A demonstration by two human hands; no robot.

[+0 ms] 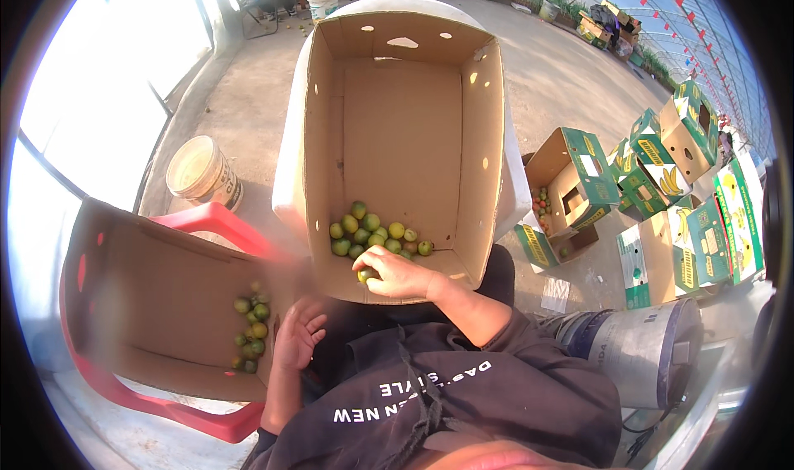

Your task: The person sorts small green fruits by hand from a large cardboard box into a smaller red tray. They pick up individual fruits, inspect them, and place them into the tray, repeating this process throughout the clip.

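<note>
In front of me stands a deep cardboard box [403, 135] with hand holes in its walls. Several round green fruits [371, 222], which look like unripe tomatoes, lie clustered in its near left part. My right hand [394, 273] reaches over the near wall and grips one green fruit [366, 274] between thumb and fingers. Lower and to the left, my left hand [299, 330] is bare, palm turned up and fingers apart. It is beside a second cardboard box [167, 309], where more green fruits [253, 330] gather along the side nearest me.
A red plastic chair [217, 222] supports the left box. The middle box rests on a white support [288, 178]. An opened bucket [201, 172] stands at left. Rightward are a banana carton [586, 166] near reddish fruits [541, 209], stacked cartons [657, 154] and a metal drum [645, 352].
</note>
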